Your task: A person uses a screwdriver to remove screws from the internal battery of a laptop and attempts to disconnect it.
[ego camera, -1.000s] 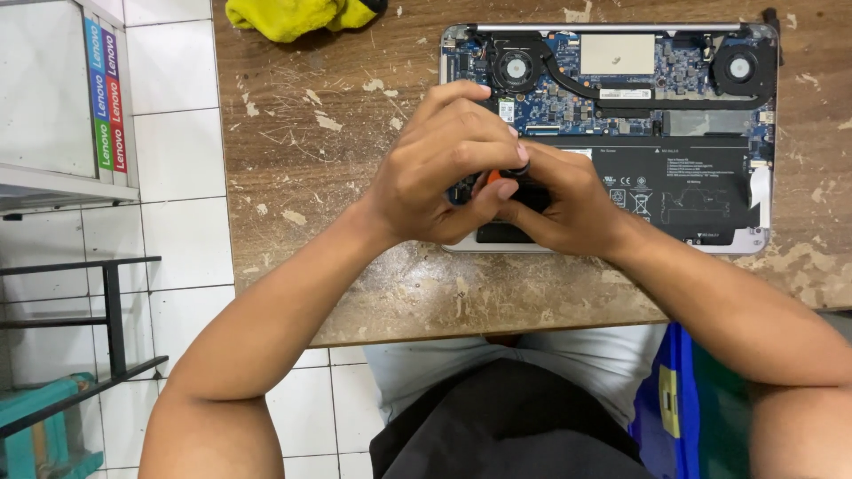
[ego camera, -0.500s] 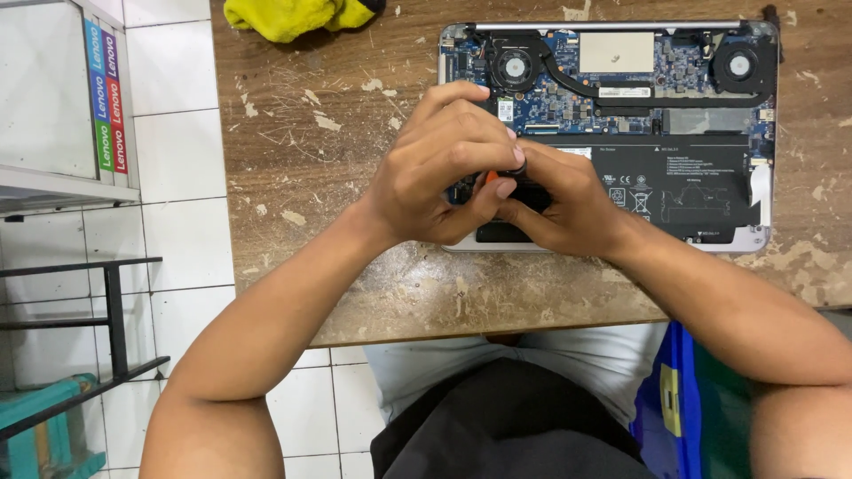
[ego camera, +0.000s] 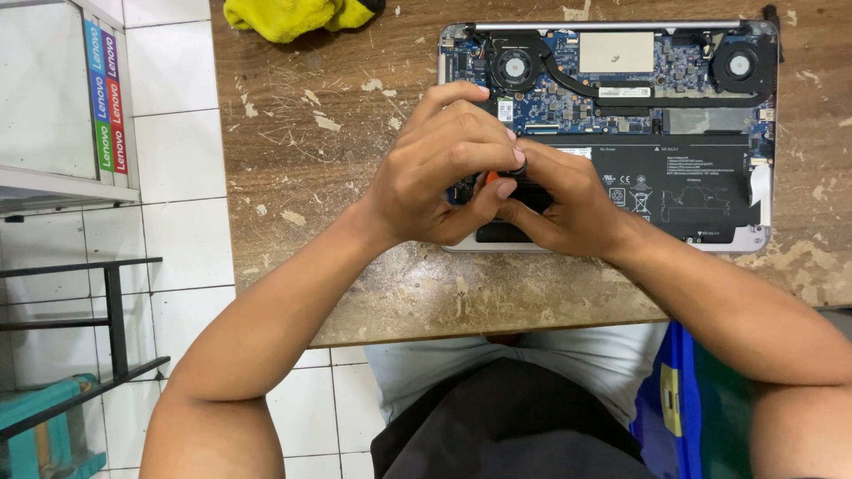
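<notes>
Overhead view of an opened laptop (ego camera: 674, 133), bottom cover off, lying in the upper right of the frame on a scarred wooden table (ego camera: 302, 177). Circuit board, two round fans and a black battery panel are exposed. At centre frame both hands meet over the lower left corner of the laptop. The left hand (ego camera: 439, 173) is curled, fingers bent and thumb pressed inward, gripping a small screwdriver (ego camera: 493, 176) with an orange-and-black handle; only a short part of the handle shows between thumb and fingertips, and the tip is hidden. The right hand (ego camera: 568, 204) lies just beside it, touching it, fingers bent around the same tool from the right; how firmly it grips cannot be told. A yellow cloth (ego camera: 293, 16) lies at the upper edge of the table, well apart from the hands. White floor tiles and a shelf fill the left of the frame.
</notes>
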